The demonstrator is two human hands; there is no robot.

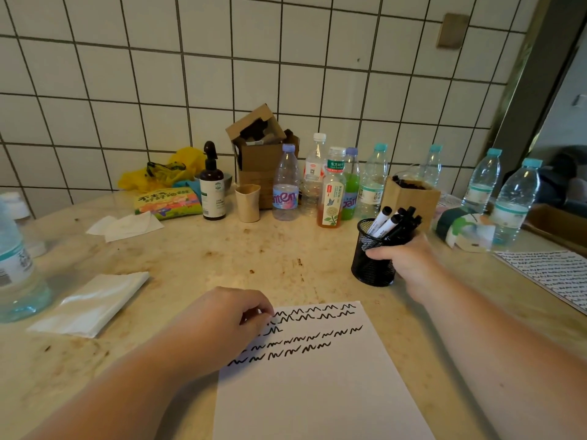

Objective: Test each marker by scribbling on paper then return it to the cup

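The markers [392, 225] are standing bunched in the black mesh cup [373, 265], which is sitting on the worktop [222, 258] at about two o'clock from the paper [314, 376]; their caps are leaning toward one o'clock, out over the rim. The right hand [403, 260] is wrapping round the cup's far side, its grip closing on the mesh with the thumb lying across the front, and no marker is being drawn out yet. The left hand [228, 319] is resting at the sheet's eleven o'clock corner, fingers curled together and pressing on the paper, holding nothing else. Five rows of black scribbles [305, 331] are running across the top of the sheet, the lower half lying blank, so I judge the testing to be partway along. The risk from here, to my eye, is the cup tipping: it is top-heavy with leaning markers, and a sideways pull could be spilling them across the worktop. Just behind the cup, at twelve o'clock, a brown paper bag [409, 198] and a crowd of bottles [330, 188] are standing close, likely to be knocked by a careless lift. A second scribbled sheet [552, 274] is lying off at three o'clock, and tissues [92, 303] at nine o'clock, both well clear.
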